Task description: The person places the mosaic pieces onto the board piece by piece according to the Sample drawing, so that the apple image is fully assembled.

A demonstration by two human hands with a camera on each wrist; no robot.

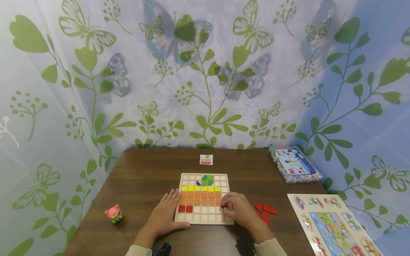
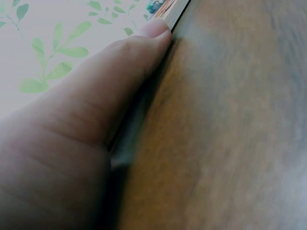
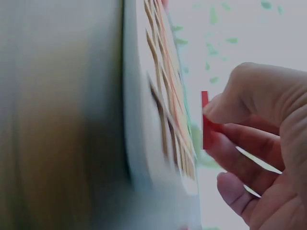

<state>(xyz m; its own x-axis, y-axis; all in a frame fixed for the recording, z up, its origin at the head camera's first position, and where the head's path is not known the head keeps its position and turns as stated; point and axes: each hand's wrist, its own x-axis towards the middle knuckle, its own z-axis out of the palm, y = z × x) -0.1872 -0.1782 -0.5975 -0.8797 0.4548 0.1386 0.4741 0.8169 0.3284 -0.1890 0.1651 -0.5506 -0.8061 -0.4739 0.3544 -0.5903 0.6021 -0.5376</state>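
A wooden grid board (image 1: 205,223) lies on the table with colored pieces in its cells: green pieces (image 1: 207,180) at the top, a small blue one, a yellow row (image 1: 197,188) and orange rows (image 1: 201,201). Two red tiles (image 1: 185,209) sit side by side at the left, below the orange. My left hand (image 1: 161,213) rests against the board's left side, thumb stretched along its front edge. Over the board's right edge, my right hand (image 1: 241,210) pinches a red tile (image 3: 206,136) between thumb and fingers. In the right wrist view that tile is edge-on, apart from the board.
Several loose red pieces (image 1: 265,216) lie right of the board. A small picture card (image 1: 206,159) lies behind it. A pink figurine (image 1: 114,214) stands at left. On the right are a box of beads (image 1: 295,165) and a picture puzzle board (image 1: 333,227).
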